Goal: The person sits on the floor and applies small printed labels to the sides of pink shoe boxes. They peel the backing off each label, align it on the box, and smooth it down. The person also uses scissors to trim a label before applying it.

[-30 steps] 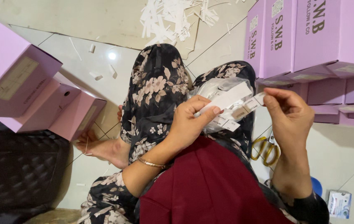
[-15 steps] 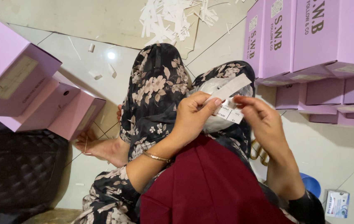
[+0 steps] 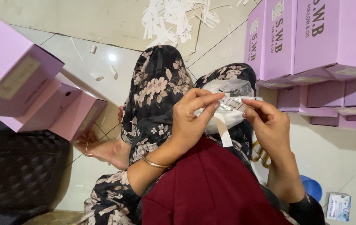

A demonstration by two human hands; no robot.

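My left hand (image 3: 194, 118), with a gold bangle on its wrist, pinches one end of a small white sticker label (image 3: 233, 102) held over my lap. My right hand (image 3: 267, 125) pinches the label's other end with thumb and forefinger. A narrow white backing strip (image 3: 224, 133) hangs down from the label between both hands. Just behind the hands a clear plastic bag (image 3: 228, 88) with more white labels rests on my knee, on the black floral cloth (image 3: 157, 96).
Stacked pink boxes (image 3: 311, 37) stand at the right, and more pink boxes (image 3: 27, 96) lie at the left. White paper strips (image 3: 178, 18) litter the tiled floor ahead. A black quilted bag (image 3: 15, 171) sits lower left, yellow-handled scissors (image 3: 260, 155) by my right arm.
Both hands have drawn closer together over the lap. The right hand moved left and down, and the backing strip now hangs free below the label.
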